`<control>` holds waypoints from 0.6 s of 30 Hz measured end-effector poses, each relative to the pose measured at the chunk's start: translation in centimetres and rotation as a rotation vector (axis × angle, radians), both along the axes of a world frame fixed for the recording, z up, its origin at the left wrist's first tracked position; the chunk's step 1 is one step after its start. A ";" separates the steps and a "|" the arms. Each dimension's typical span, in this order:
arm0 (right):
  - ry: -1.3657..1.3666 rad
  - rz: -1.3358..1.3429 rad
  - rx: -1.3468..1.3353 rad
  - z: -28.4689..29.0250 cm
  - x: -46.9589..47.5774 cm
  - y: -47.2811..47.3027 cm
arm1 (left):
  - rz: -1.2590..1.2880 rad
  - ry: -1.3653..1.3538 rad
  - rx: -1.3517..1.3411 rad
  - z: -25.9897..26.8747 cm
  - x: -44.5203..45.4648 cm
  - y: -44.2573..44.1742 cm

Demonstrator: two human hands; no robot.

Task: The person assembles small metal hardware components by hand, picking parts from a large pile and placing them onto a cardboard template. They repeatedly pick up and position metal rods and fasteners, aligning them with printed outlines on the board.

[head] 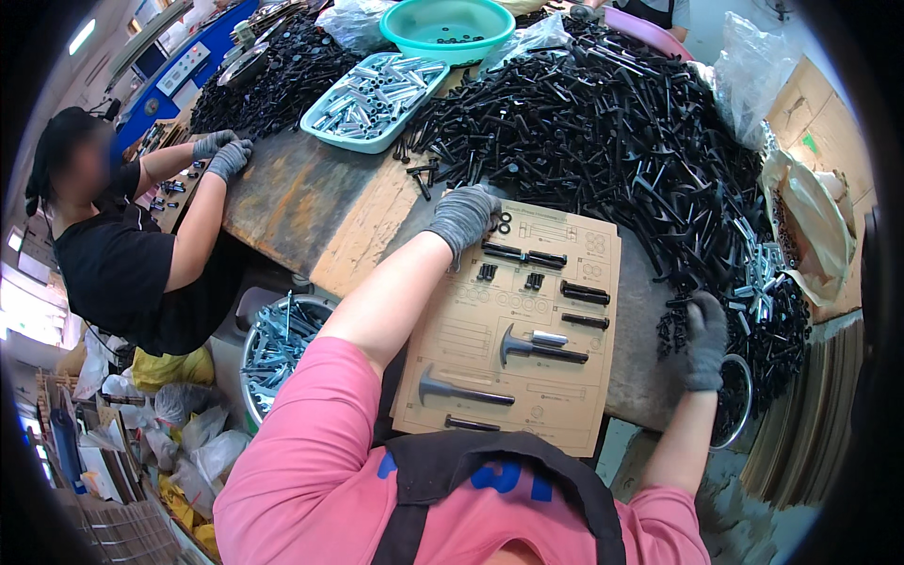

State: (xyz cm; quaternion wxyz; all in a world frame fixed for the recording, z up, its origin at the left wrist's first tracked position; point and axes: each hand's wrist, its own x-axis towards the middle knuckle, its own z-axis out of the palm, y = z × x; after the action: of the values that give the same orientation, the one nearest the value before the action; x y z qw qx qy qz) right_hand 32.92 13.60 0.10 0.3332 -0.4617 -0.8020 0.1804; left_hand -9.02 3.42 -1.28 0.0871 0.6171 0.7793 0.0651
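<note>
My left hand [465,217], in a grey knit glove, rests at the upper left edge of a printed cardboard sheet [452,339], beside two black washers [504,223]; whether it holds anything is hidden. My gloved right hand [705,342] is at a small pile of black screws [671,328] right of the sheet, its fingertips among the parts, its grip unclear. On the sheet lie long black bolts [524,256], short screws [534,282], thicker black bolts [585,292], a silver sleeve [549,338], two T-shaped black pins [466,388] and a single bolt [472,423].
Black bolts [565,127] are heaped behind the sheet. A tray of silver sleeves [339,140] and a green basin [448,49] stand beyond. A metal bowl [745,402] is near my right wrist. Another gloved person [120,247] works at left.
</note>
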 end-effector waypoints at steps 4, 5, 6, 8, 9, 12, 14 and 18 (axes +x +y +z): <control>-0.207 -0.414 0.119 -0.2 10.3 -1.3 | -0.106 0.118 0.061 0.0 0.6 0.0; -0.263 -0.467 0.104 0.0 11.9 -1.4 | -0.110 0.109 0.041 0.1 0.8 -0.1; -0.338 -0.528 0.018 0.0 12.8 -1.5 | -0.110 0.106 0.022 0.3 0.9 -0.1; -0.624 -0.592 0.046 0.5 13.4 -1.8 | -0.082 0.110 0.028 0.8 1.1 -0.3; -0.775 -0.625 0.012 0.9 13.2 -2.2 | -0.065 0.059 0.120 1.1 1.1 -0.7; -0.605 -0.484 0.380 1.8 10.4 -3.3 | 0.060 -0.156 0.328 1.9 0.8 -3.5; -0.270 -0.247 0.224 1.4 7.0 -4.6 | 0.051 -0.235 0.532 2.0 1.4 -6.9; -0.028 0.260 -0.108 -1.9 -1.1 -7.8 | 0.251 -0.536 0.448 1.5 3.6 -16.3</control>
State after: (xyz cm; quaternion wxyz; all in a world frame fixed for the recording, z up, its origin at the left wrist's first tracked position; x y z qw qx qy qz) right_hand 31.85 5.82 -1.82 0.2703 -0.3738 -0.8488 0.2585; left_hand -5.38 -12.84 0.18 0.1420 0.4816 0.7649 0.4036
